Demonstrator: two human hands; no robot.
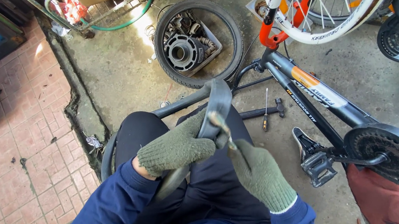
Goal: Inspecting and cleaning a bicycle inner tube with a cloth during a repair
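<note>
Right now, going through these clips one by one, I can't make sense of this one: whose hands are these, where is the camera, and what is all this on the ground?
The single picture comes from a camera worn on a person's head, looking down at their own lap and hands. Both hands wear green knit gloves. The left hand grips a black rubber inner tube that loops down over the knees. The right hand holds a small thin tool against the tube; I cannot tell exactly what kind. On the concrete floor lies a black bicycle frame with pedal and chainring. Beyond it lie a loose tyre around a tray of parts, a hammer and a screwdriver.
</note>
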